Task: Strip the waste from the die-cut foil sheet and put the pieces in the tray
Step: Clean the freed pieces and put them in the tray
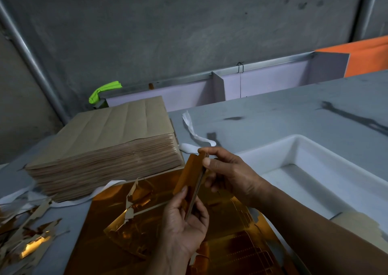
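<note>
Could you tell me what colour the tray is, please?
The tray is white; head view shows it.

I see a slim stack of copper-gold foil pieces (190,174) held on edge above the grey desk (273,115). The left hand (184,218) grips its lower end, and the right hand (228,176) pinches its top corner between thumb and forefinger. Beneath the hands lies the shiny gold die-cut foil sheet (147,232), partly torn open. A white plastic tray (277,157) sits to the right, a thick stack of brown paper sheets (109,140) at back left, and torn foil scraps (27,239) at far left.
</note>
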Action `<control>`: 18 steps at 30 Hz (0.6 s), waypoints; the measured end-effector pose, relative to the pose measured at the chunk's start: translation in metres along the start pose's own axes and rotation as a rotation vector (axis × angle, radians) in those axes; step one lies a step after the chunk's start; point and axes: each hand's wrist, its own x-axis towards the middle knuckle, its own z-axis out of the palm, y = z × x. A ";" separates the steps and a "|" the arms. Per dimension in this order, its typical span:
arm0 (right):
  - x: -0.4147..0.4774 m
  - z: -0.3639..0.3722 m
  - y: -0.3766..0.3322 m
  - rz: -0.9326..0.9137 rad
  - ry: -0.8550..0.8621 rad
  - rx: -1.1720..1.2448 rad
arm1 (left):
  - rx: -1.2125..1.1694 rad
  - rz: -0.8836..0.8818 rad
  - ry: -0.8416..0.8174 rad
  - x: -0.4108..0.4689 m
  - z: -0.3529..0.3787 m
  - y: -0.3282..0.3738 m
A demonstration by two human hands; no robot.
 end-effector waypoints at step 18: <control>0.001 0.000 0.000 0.019 0.008 -0.007 | 0.000 0.012 -0.014 0.000 -0.002 0.001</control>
